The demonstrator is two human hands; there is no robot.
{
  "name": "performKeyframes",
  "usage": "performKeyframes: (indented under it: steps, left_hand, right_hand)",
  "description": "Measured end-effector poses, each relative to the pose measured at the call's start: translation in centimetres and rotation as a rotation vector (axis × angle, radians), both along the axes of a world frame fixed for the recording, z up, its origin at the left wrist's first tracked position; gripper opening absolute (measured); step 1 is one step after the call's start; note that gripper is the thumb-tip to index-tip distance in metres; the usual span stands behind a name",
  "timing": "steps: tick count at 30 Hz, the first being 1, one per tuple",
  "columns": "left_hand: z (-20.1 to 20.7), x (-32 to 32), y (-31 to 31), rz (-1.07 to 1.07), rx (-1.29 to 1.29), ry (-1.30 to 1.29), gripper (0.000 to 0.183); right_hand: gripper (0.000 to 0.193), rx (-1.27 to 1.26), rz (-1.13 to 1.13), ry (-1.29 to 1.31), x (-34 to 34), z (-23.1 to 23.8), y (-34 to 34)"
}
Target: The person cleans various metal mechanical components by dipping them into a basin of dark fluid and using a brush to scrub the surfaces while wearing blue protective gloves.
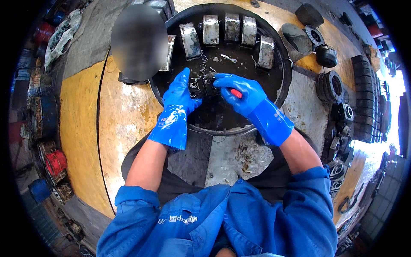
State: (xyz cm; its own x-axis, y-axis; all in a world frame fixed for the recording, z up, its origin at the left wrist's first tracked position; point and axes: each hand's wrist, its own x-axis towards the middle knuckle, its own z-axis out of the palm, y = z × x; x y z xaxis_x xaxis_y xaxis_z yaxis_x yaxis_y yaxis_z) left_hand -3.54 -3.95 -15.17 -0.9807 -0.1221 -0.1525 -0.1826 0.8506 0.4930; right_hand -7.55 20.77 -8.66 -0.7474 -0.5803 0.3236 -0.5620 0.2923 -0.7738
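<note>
My left hand (179,95), in a long blue rubber glove, grips a dark, wet metal part (195,87) with a round hole by its side. My right hand (243,95), gloved the same way, is closed around a tool with a red handle (236,93); its working end lies by the metal part and is too dark to make out. Both hands are over a round black tub (281,88) of dark liquid. Several curved, grimy metal blocks (210,30) stand along the tub's far side. A small pale piece (228,58) lies beyond my right hand.
A grey bucket (295,41), a dark pot (327,56) and ringed metal parts (329,86) stand right of the tub. Farther right is a row of black blocks (367,98). A red container (55,162) sits at the left. A blurred oval hides the tub's far left.
</note>
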Motion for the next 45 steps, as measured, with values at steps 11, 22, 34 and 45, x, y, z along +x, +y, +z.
performKeyframes:
  steps: [11, 22, 34, 45]
  left_hand:
    - [0.7, 0.6, 0.3, -0.033, -0.029, -0.012, 0.11]
    - [0.5, 0.8, 0.3, -0.133, -0.03, 0.038, 0.101]
    - [1.1, 0.7, 2.0, -0.164, -0.144, 0.029, 0.1]
    - [2.6, -0.7, 3.8, -0.252, -0.271, 0.024, 0.113]
  right_hand:
    - [0.024, 0.043, -0.124, -0.024, -1.5, -0.6, 2.1]
    - [0.023, 0.017, -0.047, -0.074, 0.5, 0.3, 2.6]
    - [0.026, -0.001, -0.227, -0.037, -0.1, 0.2, 3.5]
    - [0.023, -0.226, -0.36, -0.359, -0.6, -0.3, 2.4]
